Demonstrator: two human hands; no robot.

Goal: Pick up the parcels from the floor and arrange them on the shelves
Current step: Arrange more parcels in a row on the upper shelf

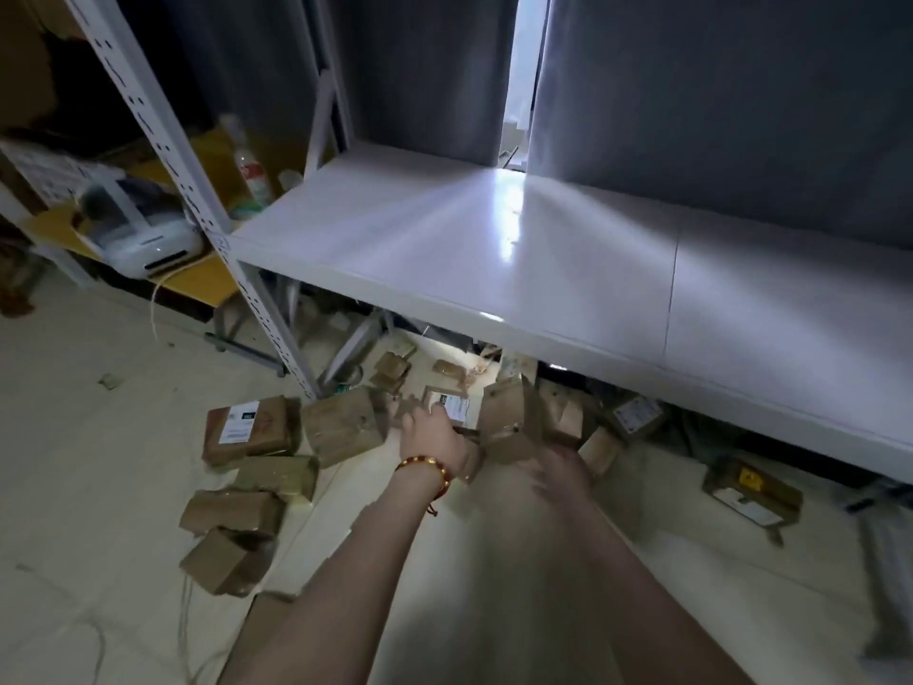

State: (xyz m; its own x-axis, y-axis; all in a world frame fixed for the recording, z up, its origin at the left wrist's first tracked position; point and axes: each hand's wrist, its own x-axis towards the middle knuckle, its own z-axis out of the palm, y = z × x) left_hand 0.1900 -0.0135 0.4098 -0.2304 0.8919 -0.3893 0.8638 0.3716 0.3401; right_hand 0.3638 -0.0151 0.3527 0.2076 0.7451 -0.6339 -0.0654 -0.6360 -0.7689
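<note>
Left hand [435, 437] curls onto the labelled parcel [457, 402] on the floor just beyond it, right hand [556, 469] too blurred to judge beside the tall parcel [509, 417]; I note the shelf [494, 249] lies above, farther off.

My left hand [435, 437] is touching a labelled parcel [453, 406]. Just right of it, my blurred right hand [556, 469] is meeting a brown parcel [509, 417].
</note>
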